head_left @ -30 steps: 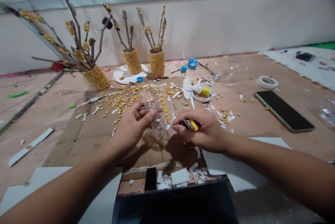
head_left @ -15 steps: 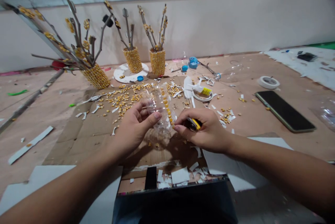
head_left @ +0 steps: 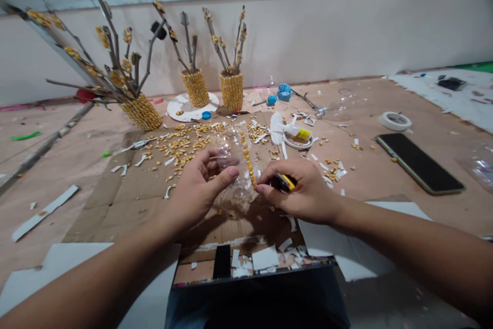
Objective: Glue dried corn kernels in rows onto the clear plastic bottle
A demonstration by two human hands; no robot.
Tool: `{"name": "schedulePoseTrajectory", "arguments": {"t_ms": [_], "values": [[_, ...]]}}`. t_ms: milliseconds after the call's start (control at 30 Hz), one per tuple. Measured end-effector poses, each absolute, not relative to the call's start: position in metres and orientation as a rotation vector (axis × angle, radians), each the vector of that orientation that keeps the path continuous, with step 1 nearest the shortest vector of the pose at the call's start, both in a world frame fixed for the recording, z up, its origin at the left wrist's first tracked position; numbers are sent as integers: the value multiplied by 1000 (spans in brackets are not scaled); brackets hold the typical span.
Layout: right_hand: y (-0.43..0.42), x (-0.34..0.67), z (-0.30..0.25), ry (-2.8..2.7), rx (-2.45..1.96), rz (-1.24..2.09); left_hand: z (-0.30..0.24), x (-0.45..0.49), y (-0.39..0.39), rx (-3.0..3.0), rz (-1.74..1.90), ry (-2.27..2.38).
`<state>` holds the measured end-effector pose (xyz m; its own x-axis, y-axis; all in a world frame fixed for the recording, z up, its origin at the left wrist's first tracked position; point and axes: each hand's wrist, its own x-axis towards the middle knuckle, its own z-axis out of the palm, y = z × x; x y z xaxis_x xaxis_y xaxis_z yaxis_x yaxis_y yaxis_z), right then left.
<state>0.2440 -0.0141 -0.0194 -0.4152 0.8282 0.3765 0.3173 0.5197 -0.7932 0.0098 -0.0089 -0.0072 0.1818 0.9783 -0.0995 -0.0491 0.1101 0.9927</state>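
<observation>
My left hand grips a clear plastic bottle piece that carries one glued row of yellow corn kernels. My right hand is closed around a small black and yellow tube, and its fingertips press against the lowest kernel of the row. Both hands hover over a sheet of brown cardboard. Loose corn kernels lie scattered on the cardboard just beyond the bottle.
Three kernel-covered vases with twigs stand at the back. A glue bottle on a lid, blue caps, a tape roll and a phone lie to the right. White paper scraps litter the near edge.
The bottle piece has turned slightly and my right fingertips have moved in against the lower end of the kernel row. Both arms stay in place.
</observation>
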Motion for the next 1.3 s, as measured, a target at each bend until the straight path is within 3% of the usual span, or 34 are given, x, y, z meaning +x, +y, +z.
{"name": "schedulePoseTrajectory", "arguments": {"t_ms": [467,800,1067,1300], "values": [[24,257,-31,-1983,-1431,532,-9,5,-4,888,972,996],[31,257,-37,-2125,-1626,374,-13,-17,8,1553,952,1092],[33,256,-37,-2107,-1620,444,-21,-24,14,1662,839,1041],[33,258,-35,-2079,-1646,434,-20,-28,13,1743,971,912]]}}
